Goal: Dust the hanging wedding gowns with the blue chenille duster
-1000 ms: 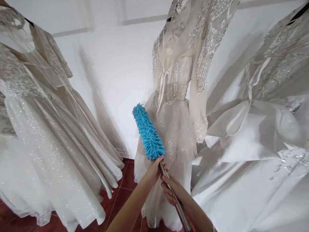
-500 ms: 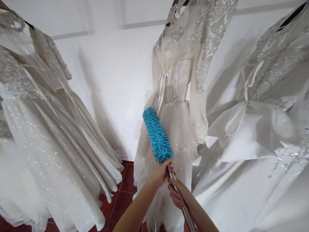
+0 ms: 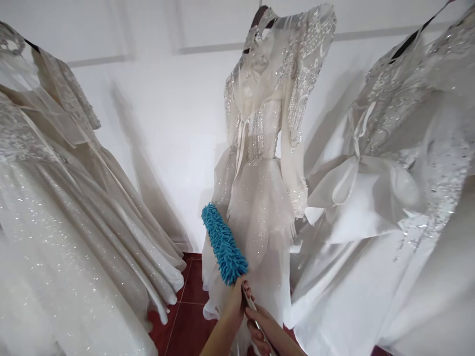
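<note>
A duster [image 3: 224, 243] with a blue, shaggy microfibre head slants up and to the left in front of the middle wedding dress [image 3: 265, 198]. Its head lies over the left side of the skirt; whether it presses on the fabric I cannot tell. My left hand [image 3: 237, 297] is closed around the metal handle just below the blue head. Lower down the same handle, my right hand [image 3: 261, 326] is wrapped round it. The dress hangs against the wall, with beaded long sleeves, a ribbon at the waist and a sparkling tulle skirt.
To the left hangs another glittery wedding dress [image 3: 74, 207] with a wide skirt. On the right is a satin gown [image 3: 356, 232] with a large bow and beading. Behind them stands a white wall [image 3: 166, 123], and red floor tiles [image 3: 191, 321] show below.
Both hands and the duster have moved down and slightly left, so the blue head now lies lower on the skirt. The view has shifted, showing more of the middle dress's hanger.
</note>
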Tool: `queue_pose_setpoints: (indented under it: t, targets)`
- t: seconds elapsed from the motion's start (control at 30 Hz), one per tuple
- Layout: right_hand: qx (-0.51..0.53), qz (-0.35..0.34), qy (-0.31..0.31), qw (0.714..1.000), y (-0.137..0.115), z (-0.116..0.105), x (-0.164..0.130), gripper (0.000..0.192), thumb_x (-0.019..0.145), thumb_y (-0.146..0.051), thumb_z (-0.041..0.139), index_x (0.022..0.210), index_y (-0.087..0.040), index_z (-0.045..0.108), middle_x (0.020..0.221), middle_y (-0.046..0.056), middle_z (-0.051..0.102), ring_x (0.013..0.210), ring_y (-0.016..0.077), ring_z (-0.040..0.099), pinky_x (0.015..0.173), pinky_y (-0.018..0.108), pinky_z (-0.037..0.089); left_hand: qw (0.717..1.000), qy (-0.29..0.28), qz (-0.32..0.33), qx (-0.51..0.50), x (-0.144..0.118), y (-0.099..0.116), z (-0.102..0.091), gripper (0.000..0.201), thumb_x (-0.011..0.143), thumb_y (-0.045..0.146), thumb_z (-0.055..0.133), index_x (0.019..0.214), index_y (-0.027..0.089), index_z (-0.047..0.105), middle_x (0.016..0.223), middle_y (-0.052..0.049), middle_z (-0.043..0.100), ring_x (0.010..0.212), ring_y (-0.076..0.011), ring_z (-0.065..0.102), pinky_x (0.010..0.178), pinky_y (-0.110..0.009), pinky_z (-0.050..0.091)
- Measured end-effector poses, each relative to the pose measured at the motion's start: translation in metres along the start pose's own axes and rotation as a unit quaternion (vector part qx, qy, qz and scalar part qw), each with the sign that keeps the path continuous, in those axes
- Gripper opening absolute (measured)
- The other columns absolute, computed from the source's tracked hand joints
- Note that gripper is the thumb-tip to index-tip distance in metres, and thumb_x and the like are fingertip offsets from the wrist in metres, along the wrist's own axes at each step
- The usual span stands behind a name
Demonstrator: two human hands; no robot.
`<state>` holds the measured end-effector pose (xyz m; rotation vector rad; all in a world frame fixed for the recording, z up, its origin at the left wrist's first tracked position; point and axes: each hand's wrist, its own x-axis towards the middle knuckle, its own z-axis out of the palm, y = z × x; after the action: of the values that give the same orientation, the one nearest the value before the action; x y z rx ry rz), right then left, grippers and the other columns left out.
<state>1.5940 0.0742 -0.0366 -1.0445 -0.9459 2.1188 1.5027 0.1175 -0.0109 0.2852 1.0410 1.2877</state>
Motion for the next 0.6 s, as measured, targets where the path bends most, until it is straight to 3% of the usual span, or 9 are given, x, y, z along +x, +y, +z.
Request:
queue_pose_setpoints:
  t: [0.13, 0.3, 0.47, 0.53, 0.6]
  targets:
    - [-0.057, -0.024, -0.007, 0.998, 0.013, 0.003, 0.0, 0.065, 0.06, -0.078, 0.071, 0.088, -0.025, 0.047, 0.037, -0.015, 0.045, 0.022, 0.0057, 0.029, 0.024, 0.018, 0.028, 0.999, -0.005, 0.038, 0.033, -0.014, 0.001, -0.005, 0.058, 0.049, 0.058, 0.085, 0.056, 0.023, 0.038, 0.047, 0.01, 0.034, 0.04, -0.006, 0.036, 0.044, -0.023, 0.034]
    - [-0.076, -0.1, 0.05, 0.991, 0.018, 0.002, -0.013, 0.058, 0.067, -0.077, 0.067, 0.083, -0.025, 0.047, 0.033, -0.015, 0.037, 0.025, 0.0059, 0.025, 0.028, 0.019, 0.02, 0.99, -0.062, 0.087, 0.095, -0.038, 0.01, 0.01, 0.06, 0.052, 0.067, 0.082, 0.056, 0.023, 0.04, 0.047, 0.008, 0.037, 0.041, -0.0066, 0.035, 0.046, -0.024, 0.035]
    - [-0.064, -0.172, 0.107, 0.977, -0.002, -0.012, -0.048, 0.05, 0.066, -0.067, 0.076, 0.081, -0.023, 0.058, 0.042, -0.011, 0.042, 0.035, 0.0067, 0.029, 0.037, 0.022, 0.024, 0.964, -0.146, 0.099, 0.197, -0.059, 0.001, 0.043, 0.062, 0.064, 0.074, 0.073, 0.049, 0.024, 0.04, 0.045, 0.004, 0.04, 0.044, -0.0104, 0.041, 0.051, -0.029, 0.037]
    - [-0.049, -0.191, 0.127, 0.972, -0.009, -0.028, -0.064, 0.05, 0.064, -0.067, 0.078, 0.077, -0.023, 0.059, 0.045, -0.01, 0.041, 0.038, 0.0067, 0.028, 0.039, 0.023, 0.026, 0.951, -0.188, 0.095, 0.224, -0.065, -0.009, 0.063, 0.06, 0.066, 0.073, 0.073, 0.047, 0.024, 0.043, 0.044, 0.003, 0.042, 0.046, -0.0118, 0.042, 0.052, -0.029, 0.036]
    - [-0.03, -0.201, 0.148, 0.968, -0.012, -0.05, -0.079, 0.049, 0.062, -0.067, 0.08, 0.075, -0.023, 0.06, 0.047, -0.009, 0.042, 0.04, 0.0079, 0.03, 0.04, 0.024, 0.029, 0.949, -0.218, 0.05, 0.221, -0.07, -0.022, 0.086, 0.055, 0.065, 0.065, 0.078, 0.047, 0.023, 0.046, 0.045, 0.002, 0.044, 0.049, -0.0125, 0.043, 0.054, -0.029, 0.035]
